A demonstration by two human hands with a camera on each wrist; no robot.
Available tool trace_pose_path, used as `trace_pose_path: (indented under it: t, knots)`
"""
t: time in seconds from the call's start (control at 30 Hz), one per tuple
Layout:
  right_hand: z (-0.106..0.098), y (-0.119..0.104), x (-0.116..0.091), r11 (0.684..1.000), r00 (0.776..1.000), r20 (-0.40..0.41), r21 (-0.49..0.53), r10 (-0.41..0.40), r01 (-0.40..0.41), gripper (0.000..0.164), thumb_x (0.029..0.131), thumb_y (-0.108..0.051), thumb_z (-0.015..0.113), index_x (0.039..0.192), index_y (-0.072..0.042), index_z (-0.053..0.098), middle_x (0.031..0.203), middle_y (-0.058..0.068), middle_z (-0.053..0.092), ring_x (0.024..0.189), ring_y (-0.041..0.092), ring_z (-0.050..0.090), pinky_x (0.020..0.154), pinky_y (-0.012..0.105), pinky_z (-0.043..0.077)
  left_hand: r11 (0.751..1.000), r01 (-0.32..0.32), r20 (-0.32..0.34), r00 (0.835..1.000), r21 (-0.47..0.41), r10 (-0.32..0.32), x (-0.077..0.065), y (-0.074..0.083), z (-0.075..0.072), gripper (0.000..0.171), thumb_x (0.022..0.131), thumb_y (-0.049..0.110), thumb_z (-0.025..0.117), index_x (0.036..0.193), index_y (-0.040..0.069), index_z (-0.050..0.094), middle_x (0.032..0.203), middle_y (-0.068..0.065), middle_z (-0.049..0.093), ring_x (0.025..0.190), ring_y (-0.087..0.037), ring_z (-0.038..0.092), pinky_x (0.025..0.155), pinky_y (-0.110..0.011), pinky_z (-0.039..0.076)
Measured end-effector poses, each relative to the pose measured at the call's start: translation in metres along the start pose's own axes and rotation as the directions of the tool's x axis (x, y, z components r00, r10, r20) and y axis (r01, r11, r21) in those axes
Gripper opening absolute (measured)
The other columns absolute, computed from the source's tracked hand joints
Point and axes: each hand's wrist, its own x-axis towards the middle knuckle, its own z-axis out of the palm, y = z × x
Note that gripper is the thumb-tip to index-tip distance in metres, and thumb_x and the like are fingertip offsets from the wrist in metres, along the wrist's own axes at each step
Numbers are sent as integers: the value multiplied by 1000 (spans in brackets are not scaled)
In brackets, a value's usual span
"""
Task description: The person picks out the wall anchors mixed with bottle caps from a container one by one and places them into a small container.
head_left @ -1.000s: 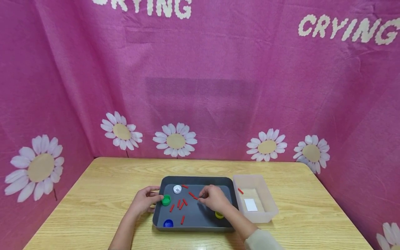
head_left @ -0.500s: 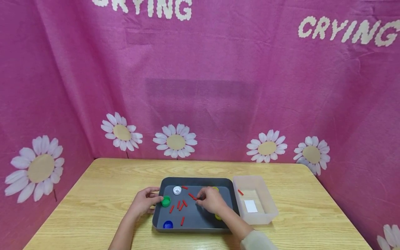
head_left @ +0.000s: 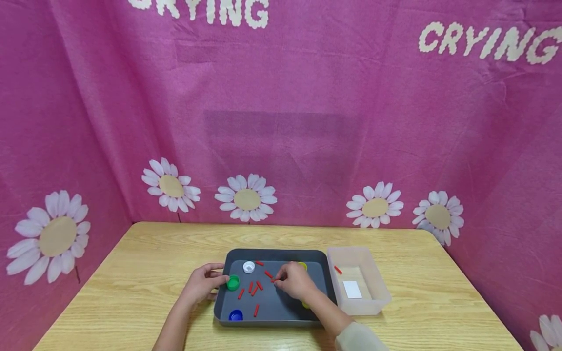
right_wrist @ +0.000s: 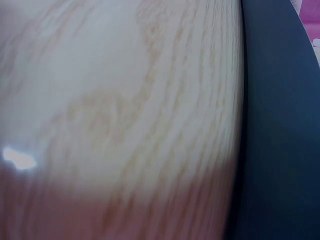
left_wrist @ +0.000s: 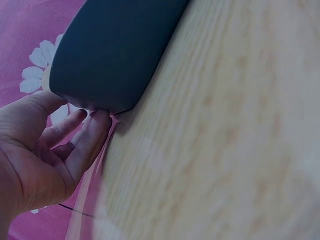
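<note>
A dark grey tray point(head_left: 285, 322) lies on the table with several small red sticks point(head_left: 256, 310) scattered inside. My left hand point(head_left: 203, 282) holds the tray's left wall, thumb over the rim and fingers against the outside; the left wrist view shows this hand point(left_wrist: 60, 145) at the tray's end point(left_wrist: 115, 55). Over the tray's middle, my right hand point(head_left: 296, 281) pinches one red stick point(head_left: 275, 280) between thumb and fingertips. Another red stick point(head_left: 269, 274) lies just beside those fingertips. The right wrist view catches only table and the tray's outer wall point(right_wrist: 280, 125).
Inside the tray are a white cap point(head_left: 249, 266), a green cap point(head_left: 233, 282), a blue cap point(head_left: 236, 315) and two yellow caps point(head_left: 303, 265), partly covered by my right hand. A translucent bin point(head_left: 379, 292) against the tray's right side contains a red stick point(head_left: 338, 269) and a white card point(head_left: 352, 289).
My right hand has shifted slightly left and now has a red stick between its fingertips. The far yellow cap has come into sight behind it. My left hand stays on the tray.
</note>
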Motion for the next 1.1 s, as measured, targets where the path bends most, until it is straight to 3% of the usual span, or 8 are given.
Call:
trace_pose_path:
  t: [0.23, 0.43, 0.73, 1.1]
  knots:
    - [-3, -3, -3, 999, 1000, 11, 41, 16, -17, 6, 79, -9, 72, 74, -8, 68, 68, -2, 60, 57, 4, 49, 52, 19, 42, 1000, -17, 14, 1000, -18, 17, -2, 1, 1, 45, 82, 8, 67, 123, -5, 54, 97, -16, 65, 72, -17, 59, 57, -36, 56]
    - [-13, -3, -6, 1000, 1000, -20, -4, 9, -9, 4, 79, -13, 71, 76, -11, 69, 75, -2, 52, 66, 6, 44, 56, 19, 38, 1000, -1, 18, 1000, -30, 2, -3, 1, 0, 46, 83, 8, 65, 127, 1, 53, 100, -15, 65, 71, -17, 60, 57, -36, 56]
    - [-34, -3, -12, 1000, 999, -52, -10, -6, 6, 9, 81, -16, 70, 78, -8, 69, 75, -1, 52, 63, 8, 45, 52, 20, 39, 999, -21, 37, 999, -36, 22, -2, 1, -1, 47, 84, 9, 65, 129, 2, 52, 104, -18, 66, 72, -17, 63, 59, -37, 56]
    - [-51, 2, -18, 999, 992, -128, -32, 1, -5, 4, 80, -13, 71, 76, -11, 70, 74, -1, 53, 65, 9, 45, 53, 19, 38, 999, -12, 41, 999, -30, 13, -3, 0, -2, 49, 84, 12, 66, 130, 3, 51, 104, -16, 66, 72, -16, 62, 59, -34, 56]
